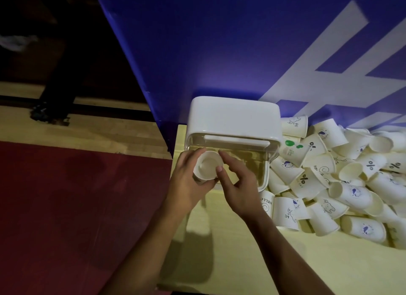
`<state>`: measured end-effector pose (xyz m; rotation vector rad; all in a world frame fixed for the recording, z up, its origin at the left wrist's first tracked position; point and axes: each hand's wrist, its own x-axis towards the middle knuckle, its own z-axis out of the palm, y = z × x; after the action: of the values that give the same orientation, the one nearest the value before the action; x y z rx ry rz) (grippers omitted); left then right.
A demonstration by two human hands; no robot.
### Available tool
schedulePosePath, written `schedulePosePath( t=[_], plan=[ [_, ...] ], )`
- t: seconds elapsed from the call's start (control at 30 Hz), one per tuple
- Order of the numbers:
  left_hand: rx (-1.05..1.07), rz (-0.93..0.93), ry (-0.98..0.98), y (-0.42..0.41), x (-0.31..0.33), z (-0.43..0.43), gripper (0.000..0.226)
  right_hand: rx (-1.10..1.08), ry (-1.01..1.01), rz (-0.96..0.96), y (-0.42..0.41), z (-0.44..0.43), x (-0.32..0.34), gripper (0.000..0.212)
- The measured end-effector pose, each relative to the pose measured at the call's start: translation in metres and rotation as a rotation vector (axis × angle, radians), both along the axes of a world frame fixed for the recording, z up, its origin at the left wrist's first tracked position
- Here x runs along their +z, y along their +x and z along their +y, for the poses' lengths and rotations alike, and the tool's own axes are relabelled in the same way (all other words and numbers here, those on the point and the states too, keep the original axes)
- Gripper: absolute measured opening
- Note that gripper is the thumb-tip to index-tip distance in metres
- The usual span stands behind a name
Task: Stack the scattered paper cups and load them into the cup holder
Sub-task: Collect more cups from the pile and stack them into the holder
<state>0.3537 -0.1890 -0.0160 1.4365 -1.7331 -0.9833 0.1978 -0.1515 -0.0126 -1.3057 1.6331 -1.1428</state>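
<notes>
A white paper cup is held upright with its mouth toward me, just in front of the cup holder, a white-lidded box with a clear body. My left hand grips the cup from the left and below. My right hand pinches the cup's right rim between thumb and forefinger. A big heap of scattered paper cups with printed designs lies to the right of the holder.
The pale wooden table ends at its left edge near the holder; beyond it is red floor. A blue banner with white lettering stands right behind the holder and cups.
</notes>
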Motion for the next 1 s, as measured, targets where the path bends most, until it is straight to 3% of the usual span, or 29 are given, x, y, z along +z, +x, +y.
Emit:
schedulePosePath(
  t=[0.5, 0.83, 1.0],
  plan=[
    [-0.109, -0.187, 0.178, 0.001, -0.058, -0.016, 0.09, 0.079, 0.177, 0.325, -0.004, -0.009, -0.059, 0.045],
    [-0.096, -0.185, 0.263, -0.001, -0.061, -0.023, 0.093, 0.088, 0.243, 0.334, -0.004, -0.012, -0.063, 0.049],
    [-0.06, -0.157, 0.261, 0.003, -0.038, -0.01, 0.111, -0.012, 0.293, 0.213, -0.01, -0.001, -0.044, 0.059]
  ],
)
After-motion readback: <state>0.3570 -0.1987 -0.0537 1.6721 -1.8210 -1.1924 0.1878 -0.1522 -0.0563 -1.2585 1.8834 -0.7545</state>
